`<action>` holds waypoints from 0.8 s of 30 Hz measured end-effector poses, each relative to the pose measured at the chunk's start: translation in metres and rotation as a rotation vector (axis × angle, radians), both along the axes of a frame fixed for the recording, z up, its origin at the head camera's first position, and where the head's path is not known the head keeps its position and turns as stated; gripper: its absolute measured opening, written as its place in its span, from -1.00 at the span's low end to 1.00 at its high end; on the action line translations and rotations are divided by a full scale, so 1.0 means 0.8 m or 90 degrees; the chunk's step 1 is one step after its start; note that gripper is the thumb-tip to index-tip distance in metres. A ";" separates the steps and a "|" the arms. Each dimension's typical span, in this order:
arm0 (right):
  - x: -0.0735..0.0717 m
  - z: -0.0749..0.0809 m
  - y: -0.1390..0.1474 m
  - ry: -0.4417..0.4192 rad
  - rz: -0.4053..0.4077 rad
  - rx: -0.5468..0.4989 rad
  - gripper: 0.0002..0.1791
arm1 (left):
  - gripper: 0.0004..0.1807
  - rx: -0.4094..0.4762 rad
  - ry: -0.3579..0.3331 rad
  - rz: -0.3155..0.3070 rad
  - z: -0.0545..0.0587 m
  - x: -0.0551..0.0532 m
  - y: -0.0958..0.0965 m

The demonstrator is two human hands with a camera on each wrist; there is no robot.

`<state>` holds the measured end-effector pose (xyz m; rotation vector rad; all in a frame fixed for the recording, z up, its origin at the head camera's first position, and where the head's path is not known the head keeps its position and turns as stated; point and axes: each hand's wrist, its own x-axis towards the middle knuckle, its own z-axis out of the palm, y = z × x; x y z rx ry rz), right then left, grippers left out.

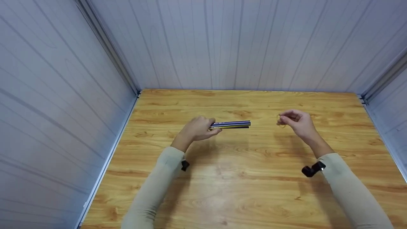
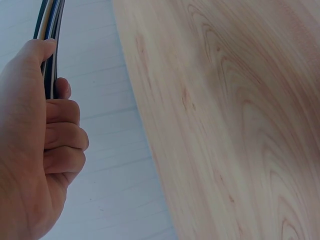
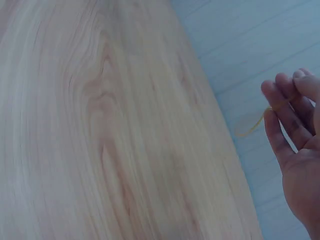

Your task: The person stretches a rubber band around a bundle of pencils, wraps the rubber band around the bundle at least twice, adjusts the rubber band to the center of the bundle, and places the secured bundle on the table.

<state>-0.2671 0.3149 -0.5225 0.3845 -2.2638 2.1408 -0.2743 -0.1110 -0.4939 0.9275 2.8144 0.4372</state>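
My left hand grips a small bundle of pencils at one end, above the table. Their free ends point right, toward my other hand. In the left wrist view, thumb and curled fingers close round the dark, blue and yellowish pencils; the palm hides their lower part. Off to the right, my right hand pinches a thin yellow rubber band between thumb and fingers. A slack loop of the rubber band hangs past the fingertips in the right wrist view. The band and the pencils are apart.
Below both hands lies a wood-grain table. Pale panelled walls stand along its back and both sides. Black wrist devices are worn at the sleeve cuffs.
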 end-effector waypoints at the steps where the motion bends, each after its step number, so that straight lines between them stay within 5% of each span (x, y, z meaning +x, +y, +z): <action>1: 0.001 0.001 -0.002 -0.004 0.003 -0.040 -0.74 | -0.53 -0.001 -0.001 0.001 0.000 0.000 0.000; 7: 0.005 0.006 -0.012 -0.008 0.063 -0.214 -0.70 | -0.52 0.000 -0.002 0.001 0.002 -0.002 0.000; 10: 0.006 0.010 -0.017 -0.003 0.091 -0.247 -0.58 | -0.52 0.001 0.003 0.000 0.003 -0.003 -0.001; 15: 0.007 0.018 -0.028 -0.013 0.084 -0.226 -0.51 | -0.51 0.009 0.013 0.004 0.008 -0.003 -0.003; 21: 0.007 0.015 -0.031 0.002 0.088 -0.180 -0.87 | -0.47 0.008 0.014 0.010 0.016 -0.006 -0.005; 24: 0.010 0.010 -0.030 0.016 0.124 -0.137 -0.69 | -0.48 0.012 0.022 0.008 0.021 -0.008 -0.007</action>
